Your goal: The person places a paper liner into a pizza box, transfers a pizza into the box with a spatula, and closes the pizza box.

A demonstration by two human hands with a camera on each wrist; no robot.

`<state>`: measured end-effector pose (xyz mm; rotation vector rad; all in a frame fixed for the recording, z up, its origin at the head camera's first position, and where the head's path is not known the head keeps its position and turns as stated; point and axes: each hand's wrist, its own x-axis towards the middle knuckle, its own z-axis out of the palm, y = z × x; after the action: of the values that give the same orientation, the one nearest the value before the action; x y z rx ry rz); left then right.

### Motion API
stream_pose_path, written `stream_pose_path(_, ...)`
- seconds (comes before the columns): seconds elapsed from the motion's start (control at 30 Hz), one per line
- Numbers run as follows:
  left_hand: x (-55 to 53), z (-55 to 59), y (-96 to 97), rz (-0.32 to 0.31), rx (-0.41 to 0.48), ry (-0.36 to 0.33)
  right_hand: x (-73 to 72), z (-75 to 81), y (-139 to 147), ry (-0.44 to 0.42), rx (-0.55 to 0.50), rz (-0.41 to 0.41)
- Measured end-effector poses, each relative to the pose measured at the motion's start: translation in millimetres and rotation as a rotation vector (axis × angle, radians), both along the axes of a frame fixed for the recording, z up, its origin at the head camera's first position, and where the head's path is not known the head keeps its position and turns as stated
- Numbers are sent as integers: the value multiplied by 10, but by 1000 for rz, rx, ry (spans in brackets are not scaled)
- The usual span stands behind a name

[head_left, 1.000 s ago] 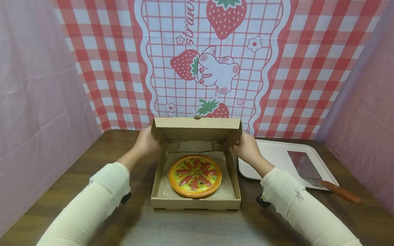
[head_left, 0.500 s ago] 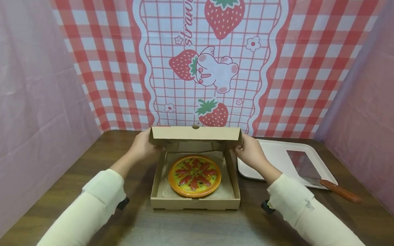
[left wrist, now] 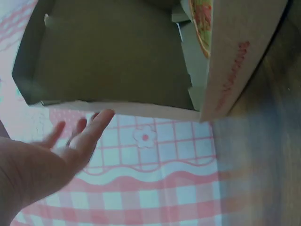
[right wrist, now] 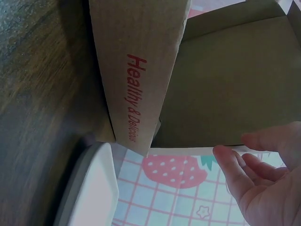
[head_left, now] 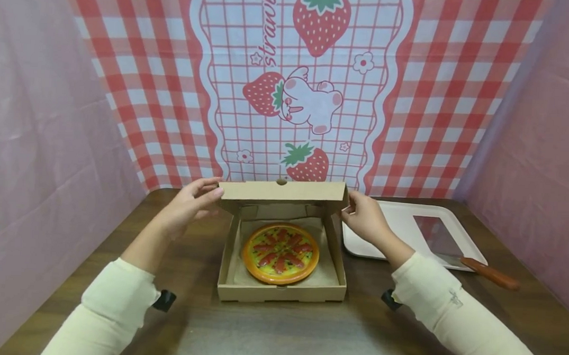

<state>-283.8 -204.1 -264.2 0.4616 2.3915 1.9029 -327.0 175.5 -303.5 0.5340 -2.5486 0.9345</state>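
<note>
A cardboard pizza box (head_left: pixel 281 294) stands on the table with its lid (head_left: pixel 282 191) raised and leaning forward at the back. Inside, on brown paper, lies a round pizza (head_left: pixel 281 253) with an orange crust and red toppings. My left hand (head_left: pixel 180 207) is at the lid's left front corner, fingers extended and loose; in the left wrist view its fingertips come close to the lid's side edge, and contact is unclear. On the opposite side, my right hand (head_left: pixel 366 218) pinches the lid's right side edge between thumb and fingers, as the right wrist view (right wrist: pixel 263 174) shows.
To the right of the box lies a white tray (head_left: pixel 392 224). A pizza server (head_left: pixel 487 272) with a wooden handle rests on it, the handle reaching past the rim. A checked strawberry cloth (head_left: pixel 312 94) hangs behind the brown table (head_left: pixel 277 336).
The lid has tipped forward and down, mostly in the first half second. My left hand has let go of it and moved left with fingers spread; my right hand stays at the lid's edge.
</note>
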Motion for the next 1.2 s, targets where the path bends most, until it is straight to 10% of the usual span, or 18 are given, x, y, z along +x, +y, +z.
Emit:
stream_pose_path(0.3,86,59,122,181,40,-6,90,33,70,-5,-6,6)
stream_pose_path(0.63,150,67,158,219,-14,-9,366,323,144,-248,-363,171)
stream_pose_path(1.2,331,-25,124,219,-247,23,630,242,80,-318,-245,150)
